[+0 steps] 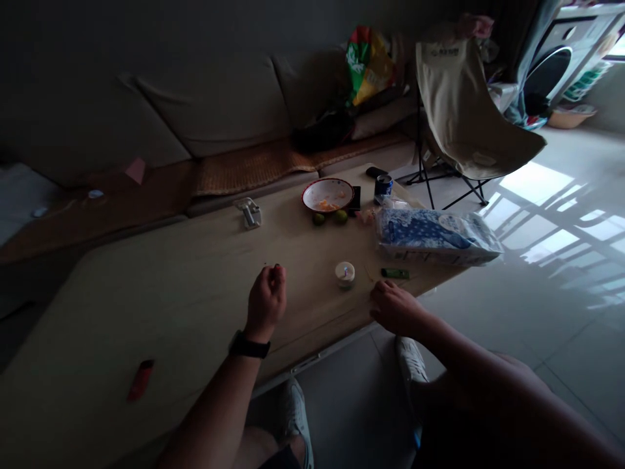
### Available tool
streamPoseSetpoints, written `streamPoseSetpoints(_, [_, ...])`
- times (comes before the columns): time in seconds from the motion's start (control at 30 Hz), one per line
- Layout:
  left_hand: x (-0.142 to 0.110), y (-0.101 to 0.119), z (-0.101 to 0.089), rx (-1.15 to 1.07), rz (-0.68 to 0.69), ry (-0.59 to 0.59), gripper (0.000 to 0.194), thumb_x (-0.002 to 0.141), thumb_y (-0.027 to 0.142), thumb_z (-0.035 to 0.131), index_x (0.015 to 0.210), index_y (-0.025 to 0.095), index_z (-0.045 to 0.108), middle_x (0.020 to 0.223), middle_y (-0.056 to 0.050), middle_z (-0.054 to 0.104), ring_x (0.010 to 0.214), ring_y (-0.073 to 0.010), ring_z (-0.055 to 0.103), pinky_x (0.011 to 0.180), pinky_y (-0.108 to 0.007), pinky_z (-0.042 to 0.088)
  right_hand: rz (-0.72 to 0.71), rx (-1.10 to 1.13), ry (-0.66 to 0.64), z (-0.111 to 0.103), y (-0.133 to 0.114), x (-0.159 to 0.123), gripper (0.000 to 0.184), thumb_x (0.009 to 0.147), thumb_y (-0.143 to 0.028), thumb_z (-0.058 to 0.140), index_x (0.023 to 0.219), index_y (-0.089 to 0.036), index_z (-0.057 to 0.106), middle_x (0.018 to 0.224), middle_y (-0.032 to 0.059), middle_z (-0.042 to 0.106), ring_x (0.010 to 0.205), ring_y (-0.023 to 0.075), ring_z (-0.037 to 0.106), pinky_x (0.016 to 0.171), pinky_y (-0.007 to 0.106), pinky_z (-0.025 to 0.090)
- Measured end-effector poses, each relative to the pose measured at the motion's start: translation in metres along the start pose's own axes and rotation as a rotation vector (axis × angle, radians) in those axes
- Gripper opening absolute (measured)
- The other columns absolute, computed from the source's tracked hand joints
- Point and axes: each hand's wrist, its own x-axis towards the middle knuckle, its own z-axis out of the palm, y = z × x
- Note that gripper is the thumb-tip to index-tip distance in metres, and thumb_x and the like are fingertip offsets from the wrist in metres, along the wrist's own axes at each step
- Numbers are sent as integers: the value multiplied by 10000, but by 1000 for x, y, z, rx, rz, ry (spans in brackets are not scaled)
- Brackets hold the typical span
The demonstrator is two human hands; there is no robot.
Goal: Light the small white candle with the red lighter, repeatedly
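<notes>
My left hand hangs just above the pale wooden table, its fingers closed into a pinch, with nothing visible between them. My right hand rests curled on the table's near edge, holding nothing I can see. Closest to it lie a green lighter and a thin wooden stick. A small white round candle stands between my hands. A red lighter lies far to my left.
Farther along the table are a white bowl with orange scraps, limes, a blue-and-white can, a blue-patterned packet and a metal object. A sofa runs behind it; a folding chair stands on the tiled floor.
</notes>
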Motion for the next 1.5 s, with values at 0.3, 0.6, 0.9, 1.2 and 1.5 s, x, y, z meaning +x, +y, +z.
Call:
streamPoseSetpoints(0.3, [-4, 15, 7, 134, 144, -74, 279, 1009, 440, 461, 852, 218, 521, 777, -25, 594, 695, -162, 535, 654, -297, 401, 7, -16, -6, 1, 0, 2, 224, 898, -323, 640, 1041, -150, 655, 1151, 147, 614, 1148, 288, 518, 974, 371, 427])
streamPoseSetpoints(0.6, [-3, 18, 11, 180, 166, -91, 298, 1010, 462, 462, 884, 211, 561, 816, -37, 640, 730, -171, 592, 676, -295, 446, 4, -17, 16, 2, 1, -1, 194, 902, -308, 624, 1023, -159, 652, 1144, 147, 619, 1124, 285, 536, 972, 371, 433])
streamPoseSetpoints(0.9, [-4, 16, 12, 175, 192, -117, 303, 1007, 467, 475, 893, 201, 566, 833, -49, 652, 729, -172, 594, 683, -298, 449, -14, -25, 18, 0, 0, 1, 182, 891, -300, 650, 1009, -161, 655, 1123, 146, 622, 1123, 290, 542, 968, 373, 454])
streamPoseSetpoints(1.2, [-4, 25, 17, 158, 208, -131, 286, 1002, 454, 491, 902, 200, 576, 859, -55, 670, 764, -179, 620, 693, -302, 462, 7, -40, 14, 2, -1, 0, 206, 914, -328, 631, 1028, -157, 644, 1146, 143, 619, 1111, 280, 537, 971, 374, 447])
streamPoseSetpoints(1.5, [-4, 18, 14, 171, 197, -131, 278, 993, 442, 501, 884, 200, 582, 822, -47, 657, 741, -178, 611, 675, -302, 456, -8, 6, 25, 1, -1, 0, 167, 878, -288, 661, 992, -166, 650, 1109, 133, 619, 1089, 273, 544, 948, 355, 457])
